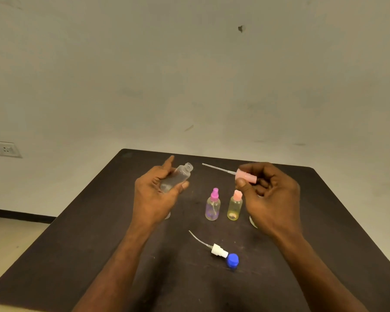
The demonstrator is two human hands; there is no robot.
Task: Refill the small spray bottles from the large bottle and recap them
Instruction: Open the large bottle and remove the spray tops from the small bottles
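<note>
Your left hand (pixel 154 194) is curled round a clear small bottle (pixel 175 180), holding it tilted above the dark table (pixel 77 233) with its open, threaded neck pointing up and away from you; the index finger sticks out straight beyond it. Your right hand (pixel 270 197) pinches a pale pink spray cap (pixel 245 176) between thumb and fingers, its thin dip tube (pixel 216 168) pointing toward the open bottle's neck without touching it. Below that cap, two capped small bottles stand upright on the table side by side: one with a magenta sprayer (pixel 212 206), and just to its right a yellowish one with a pink top (pixel 234 207). Nearer you than those two, a white spray head (pixel 218 250) with a curved tube lies flat, touching a blue cap (pixel 232 260).
</note>
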